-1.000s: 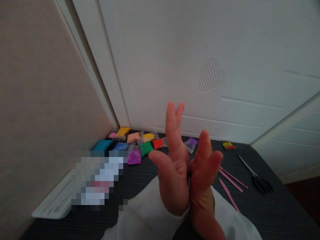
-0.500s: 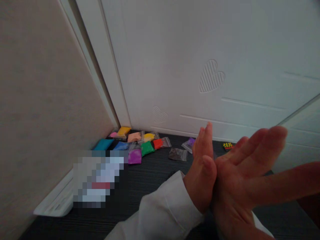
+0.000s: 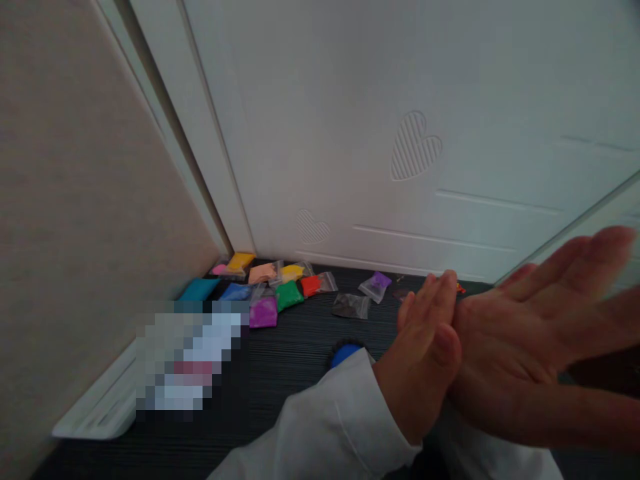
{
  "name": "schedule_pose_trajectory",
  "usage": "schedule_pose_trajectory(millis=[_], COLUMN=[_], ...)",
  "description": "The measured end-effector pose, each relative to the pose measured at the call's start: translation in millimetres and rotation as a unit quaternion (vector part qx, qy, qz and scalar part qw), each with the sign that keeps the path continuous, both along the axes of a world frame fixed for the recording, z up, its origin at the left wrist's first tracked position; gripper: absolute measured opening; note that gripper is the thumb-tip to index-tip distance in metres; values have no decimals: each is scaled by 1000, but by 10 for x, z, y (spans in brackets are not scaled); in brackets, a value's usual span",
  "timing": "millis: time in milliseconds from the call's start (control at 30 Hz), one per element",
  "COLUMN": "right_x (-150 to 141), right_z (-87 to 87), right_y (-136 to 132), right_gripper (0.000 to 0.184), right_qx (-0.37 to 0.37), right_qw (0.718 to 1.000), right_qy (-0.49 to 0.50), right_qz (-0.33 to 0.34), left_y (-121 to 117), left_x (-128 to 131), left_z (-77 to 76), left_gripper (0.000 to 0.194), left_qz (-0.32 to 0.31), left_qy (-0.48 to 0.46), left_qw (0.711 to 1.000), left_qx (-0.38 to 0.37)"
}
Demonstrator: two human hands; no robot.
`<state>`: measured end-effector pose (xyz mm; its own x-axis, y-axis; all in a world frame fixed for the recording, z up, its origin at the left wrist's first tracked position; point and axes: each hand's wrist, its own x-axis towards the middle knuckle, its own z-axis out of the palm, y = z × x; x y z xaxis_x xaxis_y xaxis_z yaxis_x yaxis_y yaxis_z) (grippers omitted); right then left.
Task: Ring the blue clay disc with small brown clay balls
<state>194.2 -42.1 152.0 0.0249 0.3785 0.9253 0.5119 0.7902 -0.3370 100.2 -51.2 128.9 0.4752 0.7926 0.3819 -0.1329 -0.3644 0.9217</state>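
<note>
Nearest the camera, toward the lower middle, a loose white sleeve of matte cloth (image 3: 320, 420) leads to the left hand (image 3: 425, 357), whose fingers lie straight and close together, tipped up and away. Against its palm side presses the right hand (image 3: 540, 347), fingers splayed to the right, slightly blurred at the tips. Neither hand is clenched; whether anything sits between the touching palms cannot be told, since the contact hides it. The step in hand looks like pressing or rubbing palm to palm; such a move would call for level palms and light, even pressure, with care on parting in case something small clings to the skin.

Just beyond the left cuff, partly covered by it, a smooth blue disc (image 3: 347, 353) with a dark knobbly rim rests on the black, finely grained table (image 3: 280, 387). Well off to the left stands a shallow white tray (image 3: 93, 407), glossy and rounded at the corner, its right side lost in coarse blur.

Farther back lie soft, crinkled packets: a dark one in clear film (image 3: 350, 306), then magenta (image 3: 263, 312), green (image 3: 289, 295), red (image 3: 311, 286) and violet (image 3: 381, 280), with teal (image 3: 197, 291) at the left. Behind them rises a smooth white panel (image 3: 310, 133), bearing a ribbed, embossed heart (image 3: 415, 147) and shallow grooves
</note>
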Motion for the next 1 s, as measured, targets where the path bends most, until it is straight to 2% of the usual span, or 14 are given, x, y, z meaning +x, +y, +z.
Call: schedule_pose_trajectory(millis=[67,167,200,300,400,500,567,633,700,733,767,800,933,1000], right_x=[-147,-397,-418,-221,85,39,-197,-431,-513,-474,-389,-271,199,257], right_z=[-26,-25,-20,-5,12,34,56,78,86,81,70,55,-1,-12], right_y=[116,163,135,-4,-43,83,168,181,116,68,21,-17,-23,33], right_gripper=[59,61,63,57,58,60,58,63,66,64,60,55,56,55], right_qx=[47,23,6,-30,-116,20,71,54,-6,-23,-58,-98,16,-32], right_qw=[996,990,992,999,981,1000,991,979,983,987,995,985,1000,999], right_qy=[68,116,102,10,-140,16,102,182,167,133,20,-116,5,-8], right_qz=[-20,-83,-76,-37,-68,-15,-45,-74,-72,-84,-76,-83,-10,-9], left_y=[-24,-38,-34,-15,-21,-50,-62,-61,-48,-40,-33,-27,-22,-24], left_x=[-18,-81,-100,-112,-69,-40,-52,-86,-121,-134,-140,-140,-86,-64], left_z=[21,80,97,111,88,79,93,117,140,147,151,149,96,66], left_gripper=[67,66,66,65,66,70,72,71,70,69,69,70,73,73], left_qz=[-2,-16,-31,2,11,-15,-27,-25,-21,-17,-14,-11,-17,-24], left_qy=[-25,-34,-15,13,40,46,34,21,26,36,50,65,96,82], left_qw=[1000,999,999,1000,999,999,999,999,999,999,999,998,995,996], left_qx=[-11,-38,-37,-26,-8,-8,-21,-35,-31,-23,-12,-1,31,41])
